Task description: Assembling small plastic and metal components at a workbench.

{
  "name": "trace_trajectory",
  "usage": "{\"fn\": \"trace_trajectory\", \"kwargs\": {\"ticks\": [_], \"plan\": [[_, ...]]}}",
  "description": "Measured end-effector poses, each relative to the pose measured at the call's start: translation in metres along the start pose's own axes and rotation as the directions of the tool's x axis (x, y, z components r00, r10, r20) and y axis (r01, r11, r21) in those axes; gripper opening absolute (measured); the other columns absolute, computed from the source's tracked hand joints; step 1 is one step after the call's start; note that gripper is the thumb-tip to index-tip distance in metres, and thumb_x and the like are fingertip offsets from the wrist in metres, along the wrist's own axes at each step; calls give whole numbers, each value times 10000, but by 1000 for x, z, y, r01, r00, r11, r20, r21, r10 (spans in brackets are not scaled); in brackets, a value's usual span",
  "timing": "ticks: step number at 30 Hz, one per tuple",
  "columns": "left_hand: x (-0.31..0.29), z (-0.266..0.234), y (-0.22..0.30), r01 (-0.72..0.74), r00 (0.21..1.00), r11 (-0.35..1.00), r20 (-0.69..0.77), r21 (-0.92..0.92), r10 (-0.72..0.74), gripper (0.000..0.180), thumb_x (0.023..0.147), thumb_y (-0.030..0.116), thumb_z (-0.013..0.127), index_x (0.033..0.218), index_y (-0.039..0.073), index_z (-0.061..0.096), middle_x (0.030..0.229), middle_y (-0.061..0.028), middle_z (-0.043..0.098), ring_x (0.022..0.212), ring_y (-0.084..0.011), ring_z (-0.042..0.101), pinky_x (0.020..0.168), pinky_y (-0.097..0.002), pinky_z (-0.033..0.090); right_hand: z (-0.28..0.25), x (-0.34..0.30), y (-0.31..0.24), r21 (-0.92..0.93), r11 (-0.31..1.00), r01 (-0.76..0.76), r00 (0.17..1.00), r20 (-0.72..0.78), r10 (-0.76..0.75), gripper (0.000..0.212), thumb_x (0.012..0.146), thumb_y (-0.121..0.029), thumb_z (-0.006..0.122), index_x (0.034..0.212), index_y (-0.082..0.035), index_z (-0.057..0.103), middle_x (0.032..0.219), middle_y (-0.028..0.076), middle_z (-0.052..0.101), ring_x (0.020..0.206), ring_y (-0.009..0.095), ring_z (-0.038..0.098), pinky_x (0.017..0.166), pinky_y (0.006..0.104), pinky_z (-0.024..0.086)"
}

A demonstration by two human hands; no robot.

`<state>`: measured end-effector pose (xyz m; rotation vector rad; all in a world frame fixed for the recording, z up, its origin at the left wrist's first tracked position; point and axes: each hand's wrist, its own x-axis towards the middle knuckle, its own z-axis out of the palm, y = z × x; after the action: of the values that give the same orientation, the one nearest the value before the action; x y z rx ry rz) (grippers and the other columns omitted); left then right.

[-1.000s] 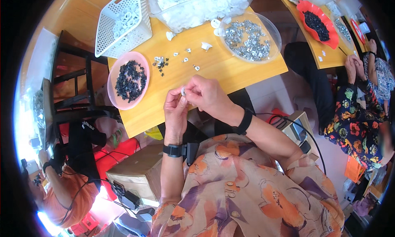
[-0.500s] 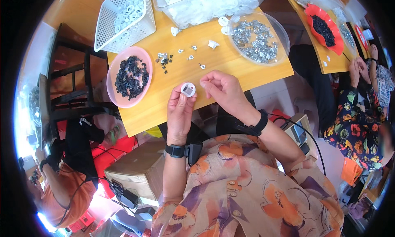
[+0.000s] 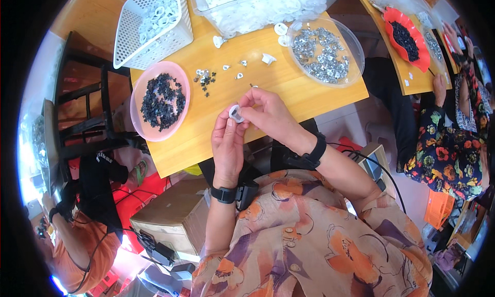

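Observation:
My left hand [image 3: 227,145] pinches a small round white plastic part [image 3: 233,110] between thumb and fingertips, just above the near part of the table. My right hand [image 3: 271,113] is closed at the same part, its thumb pressed on the dark or metal piece inside. The right fingers are curled and partly hide the part. Beyond my hands, small metal pieces [image 3: 226,67] and a little heap of black pieces [image 3: 207,80] lie on the table [image 3: 180,152]. A white plastic piece [image 3: 267,59] lies farther right.
A pink plate [image 3: 135,98] of black pieces stands left, a clear round tray [image 3: 357,65] of metal pieces right. At the back are a white basket [image 3: 124,49] and a clear bin [image 3: 227,18] of white parts. Other people [image 3: 85,245] sit on both sides.
My right hand has moved left onto the round white part, its thumb now touching it. The part has tilted. The view has shifted slightly.

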<state>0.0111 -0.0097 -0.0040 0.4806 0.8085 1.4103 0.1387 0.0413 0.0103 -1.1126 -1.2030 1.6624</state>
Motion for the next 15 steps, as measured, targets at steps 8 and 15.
{"fn": "trace_trajectory", "kwargs": {"ticks": [8,15], "plan": [[1,-9,-5,-22,999,999,24,42,21,322,953,128,515,1245,-4,482,1137,-87,574,942,-143,585,880,-268,494,-3,3,-7,134,976,-169,984,77,160,167,846,-159,642,928,-29,575,753,14,610,639,57,567,524,189,442],[2,-9,-6,-36,999,993,26,114,34,316,941,115,537,1237,14,494,1106,-80,583,918,-144,579,879,-291,482,-11,11,-4,219,935,-279,956,157,249,171,819,-152,657,905,-12,608,720,24,599,606,72,557,534,197,449]]}}
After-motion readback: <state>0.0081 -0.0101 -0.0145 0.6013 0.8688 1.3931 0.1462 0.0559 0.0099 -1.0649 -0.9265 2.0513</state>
